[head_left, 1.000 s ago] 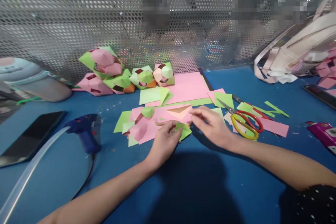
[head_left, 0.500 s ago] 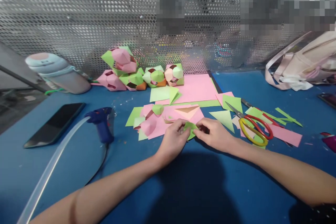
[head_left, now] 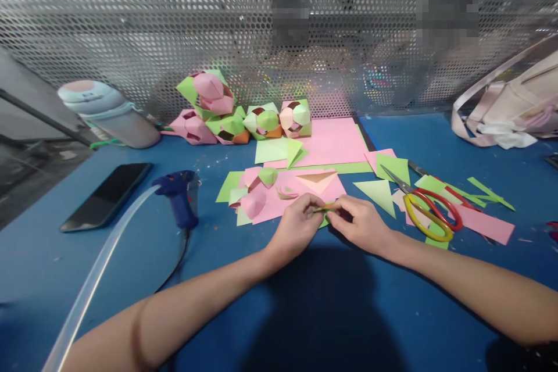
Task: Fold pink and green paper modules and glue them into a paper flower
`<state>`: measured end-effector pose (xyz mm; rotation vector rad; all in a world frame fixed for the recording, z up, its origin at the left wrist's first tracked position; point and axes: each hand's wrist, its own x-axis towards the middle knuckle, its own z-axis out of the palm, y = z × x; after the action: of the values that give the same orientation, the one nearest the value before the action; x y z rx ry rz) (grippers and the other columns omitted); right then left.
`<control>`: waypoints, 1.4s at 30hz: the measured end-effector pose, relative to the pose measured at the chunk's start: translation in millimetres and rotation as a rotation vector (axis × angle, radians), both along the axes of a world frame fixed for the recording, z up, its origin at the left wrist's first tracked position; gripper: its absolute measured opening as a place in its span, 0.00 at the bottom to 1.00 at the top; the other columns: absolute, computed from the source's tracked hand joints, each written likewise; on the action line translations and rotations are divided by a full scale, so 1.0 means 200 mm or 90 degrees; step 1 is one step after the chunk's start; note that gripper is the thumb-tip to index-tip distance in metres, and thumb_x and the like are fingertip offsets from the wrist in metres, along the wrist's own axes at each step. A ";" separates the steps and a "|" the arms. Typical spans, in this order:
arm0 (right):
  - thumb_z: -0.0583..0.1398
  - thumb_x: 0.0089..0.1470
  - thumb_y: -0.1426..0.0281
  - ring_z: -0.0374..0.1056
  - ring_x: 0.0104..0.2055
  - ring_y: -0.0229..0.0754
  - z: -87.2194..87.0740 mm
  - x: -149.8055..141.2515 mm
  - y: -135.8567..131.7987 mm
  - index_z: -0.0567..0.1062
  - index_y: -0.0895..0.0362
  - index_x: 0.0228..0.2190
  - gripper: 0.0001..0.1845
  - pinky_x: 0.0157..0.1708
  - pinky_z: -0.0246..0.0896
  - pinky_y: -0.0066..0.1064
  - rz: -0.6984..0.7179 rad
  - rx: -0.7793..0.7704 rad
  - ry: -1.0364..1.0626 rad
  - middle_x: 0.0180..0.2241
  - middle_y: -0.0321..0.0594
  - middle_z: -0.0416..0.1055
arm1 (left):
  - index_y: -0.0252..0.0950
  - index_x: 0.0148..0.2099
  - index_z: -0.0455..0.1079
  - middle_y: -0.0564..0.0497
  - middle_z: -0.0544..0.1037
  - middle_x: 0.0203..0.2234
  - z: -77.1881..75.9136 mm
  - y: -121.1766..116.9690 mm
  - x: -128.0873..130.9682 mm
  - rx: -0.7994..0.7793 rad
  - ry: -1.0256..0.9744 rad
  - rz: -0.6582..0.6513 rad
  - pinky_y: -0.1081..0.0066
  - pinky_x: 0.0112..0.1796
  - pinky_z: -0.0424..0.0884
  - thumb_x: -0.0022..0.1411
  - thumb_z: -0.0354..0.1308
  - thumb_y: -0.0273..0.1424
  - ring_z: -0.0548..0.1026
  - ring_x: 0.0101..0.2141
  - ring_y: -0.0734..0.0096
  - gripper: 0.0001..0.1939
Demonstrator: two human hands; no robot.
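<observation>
Blue flat tabletop (head_left: 43, 279): moderately lit, broad soft-edged shadow near centre.
Grey perforated metal screen (head_left: 174, 23): glints far left and right (dark patches pixelated).
Long translucent curved stick (head_left: 100, 261): white glare streak.

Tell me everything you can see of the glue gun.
The blue glue gun, apparently plastic, lies on the blue table between the black phone and the papers, grip toward the person. A long clear glue stick runs from its back out of the picture; a dark cord leaves the grip. Neither the left hand nor the right hand touches it.
</observation>
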<state>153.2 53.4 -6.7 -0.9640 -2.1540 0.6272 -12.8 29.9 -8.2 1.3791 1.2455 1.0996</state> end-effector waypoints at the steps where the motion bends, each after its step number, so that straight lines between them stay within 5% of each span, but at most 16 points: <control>1: 0.57 0.56 0.70 0.63 0.28 0.36 0.00 0.00 0.00 0.71 0.56 0.31 0.03 0.28 0.57 0.27 0.005 0.001 0.009 0.27 0.36 0.68 | 0.34 0.35 0.66 0.55 0.71 0.26 0.00 0.00 0.00 -0.006 0.004 -0.002 0.74 0.31 0.66 0.52 0.53 0.22 0.70 0.30 0.74 0.06; 8: 0.56 0.56 0.73 0.60 0.26 0.36 -0.01 0.00 0.01 0.67 0.56 0.24 0.09 0.28 0.55 0.29 -0.009 0.032 0.039 0.22 0.34 0.62 | 0.35 0.35 0.66 0.58 0.67 0.21 0.02 -0.01 0.01 -0.016 0.032 -0.004 0.76 0.23 0.63 0.58 0.55 0.32 0.66 0.21 0.77 0.05; 15: 0.52 0.61 0.67 0.64 0.34 0.37 0.05 0.02 0.03 0.67 0.56 0.43 0.10 0.36 0.61 0.31 -0.025 -0.048 0.178 0.38 0.41 0.67 | 0.34 0.33 0.64 0.59 0.64 0.18 0.02 -0.01 0.00 -0.042 0.061 -0.004 0.76 0.21 0.60 0.60 0.55 0.36 0.66 0.18 0.78 0.10; 20: 0.56 0.59 0.70 0.64 0.34 0.38 0.04 0.00 0.03 0.70 0.56 0.33 0.04 0.36 0.61 0.31 0.054 -0.022 0.137 0.31 0.38 0.67 | 0.33 0.33 0.66 0.57 0.65 0.21 0.03 -0.02 0.00 0.010 0.095 -0.024 0.76 0.24 0.59 0.60 0.54 0.35 0.64 0.21 0.78 0.09; 23: 0.54 0.60 0.72 0.64 0.34 0.38 0.04 0.00 0.02 0.70 0.56 0.28 0.09 0.37 0.60 0.32 0.069 -0.001 0.132 0.29 0.37 0.67 | 0.33 0.32 0.67 0.57 0.63 0.20 0.04 -0.02 0.01 0.037 0.128 -0.039 0.75 0.24 0.57 0.60 0.54 0.33 0.60 0.22 0.78 0.08; 30: 0.52 0.61 0.69 0.64 0.37 0.38 0.05 0.02 0.02 0.69 0.55 0.37 0.07 0.38 0.60 0.32 0.036 -0.058 0.145 0.36 0.39 0.67 | 0.34 0.32 0.65 0.58 0.64 0.19 0.04 -0.02 0.01 -0.004 0.085 -0.010 0.76 0.21 0.59 0.60 0.55 0.34 0.64 0.19 0.79 0.08; 35: 0.56 0.56 0.72 0.61 0.28 0.36 0.00 0.01 0.03 0.66 0.56 0.27 0.06 0.30 0.56 0.30 0.001 -0.017 0.051 0.25 0.34 0.64 | 0.34 0.34 0.66 0.56 0.69 0.23 0.03 -0.01 0.00 -0.028 0.025 0.011 0.75 0.23 0.65 0.60 0.55 0.36 0.68 0.21 0.77 0.09; 42: 0.55 0.54 0.74 0.60 0.27 0.36 -0.01 0.00 0.03 0.65 0.56 0.24 0.08 0.31 0.54 0.30 -0.015 0.046 -0.001 0.23 0.33 0.64 | 0.34 0.33 0.66 0.56 0.69 0.23 0.02 -0.01 0.00 0.008 0.030 0.004 0.76 0.26 0.64 0.56 0.56 0.30 0.67 0.25 0.76 0.04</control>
<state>153.4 59.1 -8.3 -0.9493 -2.1480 0.5342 -12.0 28.6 -3.4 1.4188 1.2790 1.0858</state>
